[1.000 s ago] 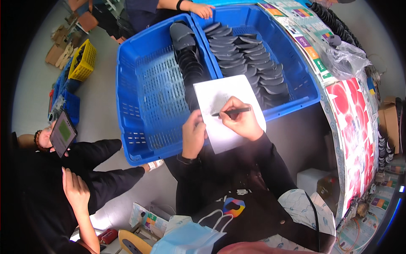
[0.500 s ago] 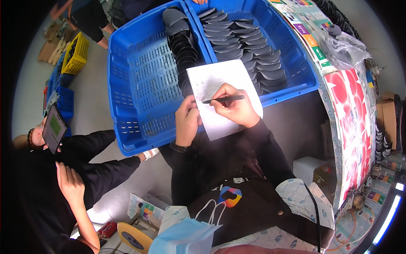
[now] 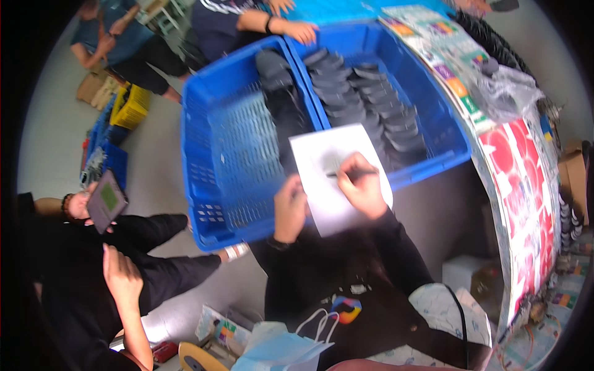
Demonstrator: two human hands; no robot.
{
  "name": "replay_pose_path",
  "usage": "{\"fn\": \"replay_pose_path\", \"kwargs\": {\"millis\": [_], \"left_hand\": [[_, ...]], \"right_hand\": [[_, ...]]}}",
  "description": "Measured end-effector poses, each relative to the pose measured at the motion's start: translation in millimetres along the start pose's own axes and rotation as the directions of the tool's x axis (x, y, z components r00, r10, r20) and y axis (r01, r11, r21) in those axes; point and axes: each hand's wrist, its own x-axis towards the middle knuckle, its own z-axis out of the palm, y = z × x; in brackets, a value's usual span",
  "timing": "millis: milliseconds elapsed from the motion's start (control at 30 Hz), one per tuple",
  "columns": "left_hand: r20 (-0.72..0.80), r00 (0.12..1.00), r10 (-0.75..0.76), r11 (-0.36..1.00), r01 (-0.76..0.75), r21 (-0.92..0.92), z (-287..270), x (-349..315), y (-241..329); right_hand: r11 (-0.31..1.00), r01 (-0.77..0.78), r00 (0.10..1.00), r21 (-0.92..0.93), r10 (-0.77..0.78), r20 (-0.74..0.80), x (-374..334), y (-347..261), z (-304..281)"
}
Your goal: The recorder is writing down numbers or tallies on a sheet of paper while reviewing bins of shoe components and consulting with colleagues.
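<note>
Paper (image 3: 328,201) between the hands, pen aimed at it

White, slightly skewed, above the near ends of two blue crates. Right hand (image 3: 365,190): fingers pinched round a pen (image 3: 370,171), tip pointing left at the middle of the paper. Left hand (image 3: 291,210): fingers curled at the paper's left edge; pinching or merely pressing, can't make out.

Doing it well, I judge: left fingers firm on that edge against swivel; right palm resting for steadiness; light strokes, in case the backing is uneven.

Hard to see: pen's middle, covered by the right fingers. Tip contact unsure; marks smeared by blur. Paper's backing hidden. Ahead of the left fingers, black pieces (image 3: 286,114) in the left crate (image 3: 238,136), near end lost behind paper and hand. Ahead of the right fingers, more pieces (image 3: 337,89) in the right crate (image 3: 447,139), partly covered. Beyond, a co-worker's hand (image 3: 301,32) on the far rim; body cut off above.
</note>
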Motion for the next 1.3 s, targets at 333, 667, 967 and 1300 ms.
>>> {"fn": "replay_pose_path", "kwargs": {"millis": [333,667,967,1300], "left_hand": [[-0.008,0.996,0.091,0.917,-0.081,0.392,3.5,-12.8,23.7],[0.120,0.985,0.127,0.935,-0.159,0.317,-17.1,-13.9,14.0],[0.051,0.975,0.216,0.880,-0.216,0.424,-6.3,-8.4,4.8],[-0.046,0.948,0.314,0.886,-0.276,0.371,-9.7,-8.7,-10.9]], "right_hand": [[0.996,0.014,0.994,0.085,-0.023,0.105,0.5,-11.0,-8.0],[0.996,-0.014,0.977,0.083,-0.004,0.211,0.5,-16.0,-0.3],[0.972,-0.063,0.996,0.226,0.048,0.070,2.0,-8.8,-9.7],[0.976,0.146,0.935,0.160,-0.084,-0.345,68.8,-86.2,-63.6]]}}
